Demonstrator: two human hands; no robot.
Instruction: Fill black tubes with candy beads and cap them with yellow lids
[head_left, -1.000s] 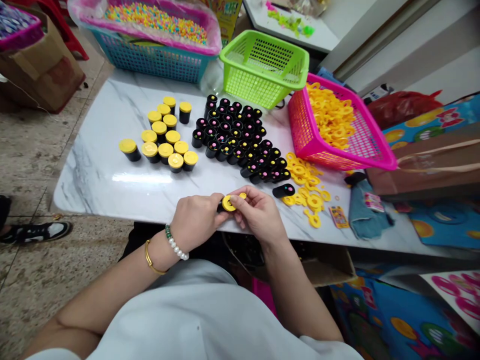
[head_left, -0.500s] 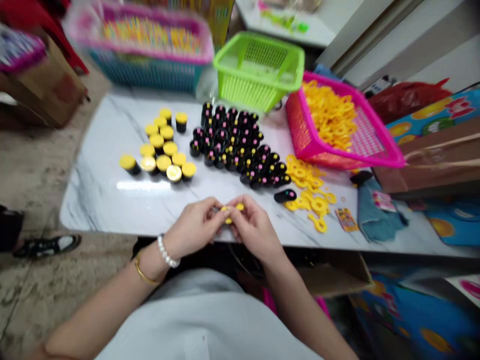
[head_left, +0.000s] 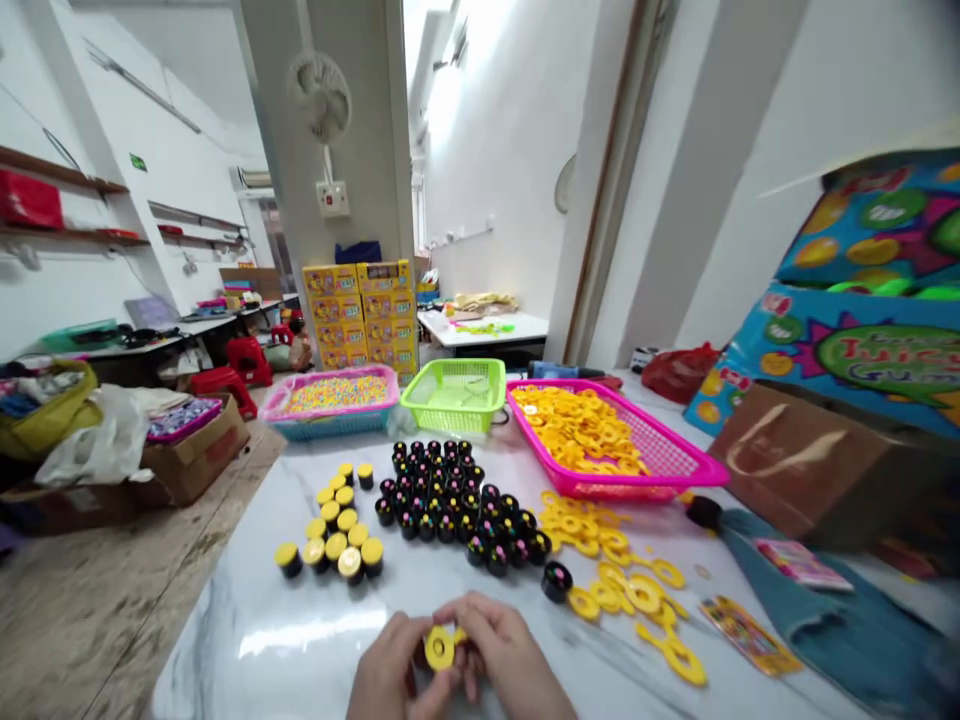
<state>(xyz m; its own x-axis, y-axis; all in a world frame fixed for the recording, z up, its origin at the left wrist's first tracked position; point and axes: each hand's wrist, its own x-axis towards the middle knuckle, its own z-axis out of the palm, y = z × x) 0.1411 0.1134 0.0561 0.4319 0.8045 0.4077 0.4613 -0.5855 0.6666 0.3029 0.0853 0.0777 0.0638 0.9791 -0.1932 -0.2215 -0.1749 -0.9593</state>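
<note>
Close to the table's front edge, my left hand (head_left: 396, 668) pinches a yellow ring-shaped plastic piece (head_left: 439, 650) between thumb and fingers. Its round face with a hole in the middle is turned up to me. My right hand (head_left: 504, 650) is closed at the right side of the same piece, fingertips on its small yellow end; the fingers partly hide what lies beneath. Ahead stand many small black pots (head_left: 442, 500) with coloured beads in them. Black pots with yellow caps (head_left: 336, 546) form a group to the left. Loose yellow ring pieces (head_left: 645, 595) lie scattered to the right.
A pink basket (head_left: 675, 470) holds a heap of yellow rings. Beside it stand a green basket (head_left: 454, 410) and a pink-rimmed tray (head_left: 274, 405) of coloured beads. A small printed card (head_left: 750, 635), blue cloth (head_left: 847, 635) and brown paper bag (head_left: 795, 470) lie right.
My view has tilted up, showing more of the room, and the hands appear lower in it. Between my fingers, the yellow piece now shows its round face.
</note>
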